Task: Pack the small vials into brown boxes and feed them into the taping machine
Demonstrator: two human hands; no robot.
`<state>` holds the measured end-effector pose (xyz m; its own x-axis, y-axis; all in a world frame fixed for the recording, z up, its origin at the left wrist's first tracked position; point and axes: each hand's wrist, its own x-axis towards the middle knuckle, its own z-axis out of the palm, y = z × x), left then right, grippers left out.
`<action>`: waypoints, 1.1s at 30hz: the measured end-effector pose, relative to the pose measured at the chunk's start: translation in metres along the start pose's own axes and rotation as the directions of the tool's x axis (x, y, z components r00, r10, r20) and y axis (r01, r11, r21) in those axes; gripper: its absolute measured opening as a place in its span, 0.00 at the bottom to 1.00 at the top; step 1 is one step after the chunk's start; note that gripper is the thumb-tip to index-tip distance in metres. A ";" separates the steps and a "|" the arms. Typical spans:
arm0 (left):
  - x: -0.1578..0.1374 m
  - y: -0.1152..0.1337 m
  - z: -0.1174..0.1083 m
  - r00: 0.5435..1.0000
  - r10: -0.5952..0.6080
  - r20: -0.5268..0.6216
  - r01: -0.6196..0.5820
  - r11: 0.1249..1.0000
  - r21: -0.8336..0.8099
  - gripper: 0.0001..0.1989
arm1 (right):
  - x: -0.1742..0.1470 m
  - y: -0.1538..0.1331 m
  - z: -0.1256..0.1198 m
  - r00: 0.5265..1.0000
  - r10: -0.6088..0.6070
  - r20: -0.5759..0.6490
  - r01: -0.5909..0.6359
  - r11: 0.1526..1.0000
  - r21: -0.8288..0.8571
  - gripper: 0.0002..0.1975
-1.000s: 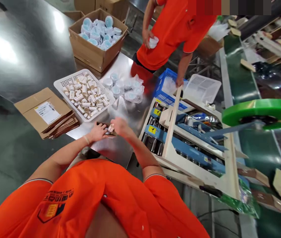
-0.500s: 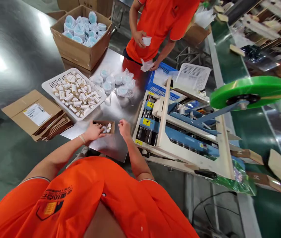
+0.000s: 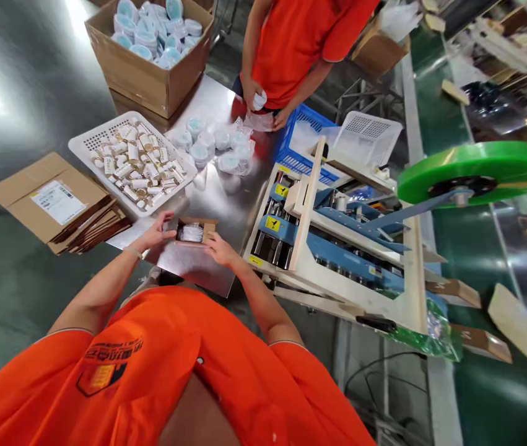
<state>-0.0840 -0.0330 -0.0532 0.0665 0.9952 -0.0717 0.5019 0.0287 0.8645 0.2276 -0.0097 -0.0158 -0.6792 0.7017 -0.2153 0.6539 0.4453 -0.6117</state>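
A small open cardboard box (image 3: 210, 228) lies on the metal table right in front of me, with clear-wrapped items (image 3: 191, 233) inside; their exact kind is hard to make out. At its left end is my left hand (image 3: 157, 231), thumb and fingers apart and holding nothing. My right hand (image 3: 220, 249) grips the box's right end, fingers on the flap and side. Beyond my hands, a white perforated basket (image 3: 155, 208) holds many small vials with white labels and gold-coloured ends.
Flattened cartons (image 3: 49, 198) are stacked at left. Wrapped round light-blue items (image 3: 202, 145) lie farther up the table (image 3: 217, 217); a large carton (image 3: 142, 87) holds more. At right stands a taping machine (image 3: 337, 248) with green tape (image 3: 477, 167). A co-worker (image 3: 300, 56) handles white pieces opposite.
My left hand has drawn back from inside the box and opened. My right hand has come left and down onto the box's right end. The co-worker's hands have moved closer together.
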 end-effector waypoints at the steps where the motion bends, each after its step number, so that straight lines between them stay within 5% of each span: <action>1: 0.003 -0.003 0.004 0.997 -0.033 0.070 0.038 0.997 -0.073 0.33 | -0.002 0.000 0.001 1.000 0.015 0.015 -0.015 1.000 -0.013 0.13; 3: 0.012 -0.003 0.019 0.982 -0.059 0.181 0.096 0.975 -0.201 0.39 | 0.002 -0.002 0.003 0.998 0.052 0.027 -0.051 0.998 -0.040 0.13; 6: 0.029 0.004 0.041 0.976 -0.086 0.201 0.141 0.950 -0.278 0.43 | 0.021 -0.010 0.001 0.987 0.151 -0.045 -0.155 0.982 -0.108 0.13; 9: 0.040 0.005 0.034 0.964 -0.081 0.254 0.146 0.957 -0.252 0.41 | 0.039 -0.015 -0.004 0.929 0.256 -0.268 -0.314 0.928 -0.201 0.27; 11: 0.043 0.003 0.018 0.959 -0.085 0.270 0.147 0.964 -0.220 0.38 | 0.042 -0.014 -0.005 0.928 0.219 -0.301 -0.299 0.921 -0.251 0.36; 14: 0.034 0.006 0.006 0.976 -0.062 0.209 0.080 0.993 -0.083 0.37 | 0.034 -0.008 0.002 0.976 0.142 -0.164 -0.180 0.953 -0.242 0.29; 17: 0.014 0.015 0.022 0.985 0.012 0.172 -0.053 0.971 0.235 0.46 | 0.021 0.003 0.014 0.977 0.157 -0.144 -0.183 0.964 -0.192 0.25; 19: 0.005 0.019 0.039 0.981 0.040 0.190 -0.122 0.886 0.447 0.51 | 0.014 0.016 0.021 0.958 0.207 -0.201 -0.236 0.962 -0.136 0.26; 21: 0.013 0.020 0.054 0.978 0.042 0.206 -0.152 0.818 0.554 0.52 | 0.009 0.033 0.028 0.882 0.340 -0.327 -0.371 0.928 -0.035 0.26; 25: 0.096 0.031 0.078 0.965 0.077 0.251 -0.210 0.801 0.561 0.53 | 0.001 0.073 0.045 0.627 0.614 -0.479 -0.633 0.760 0.146 0.25; 29: 0.214 0.069 0.126 0.935 0.164 0.316 -0.314 0.798 0.515 0.49 | -0.003 0.094 0.064 0.649 0.658 -0.381 -0.695 0.717 0.056 0.26; 33: 0.295 0.118 0.209 0.879 0.283 0.383 -0.436 0.803 0.408 0.55 | -0.006 0.099 0.071 0.692 0.656 -0.302 -0.700 0.711 -0.062 0.27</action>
<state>0.1752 0.2444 -0.0765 0.5306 0.8476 -0.0086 0.7253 -0.4487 0.5222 0.2723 -0.0094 -0.1292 0.0592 0.9454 -0.3205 0.9612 -0.1406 -0.2373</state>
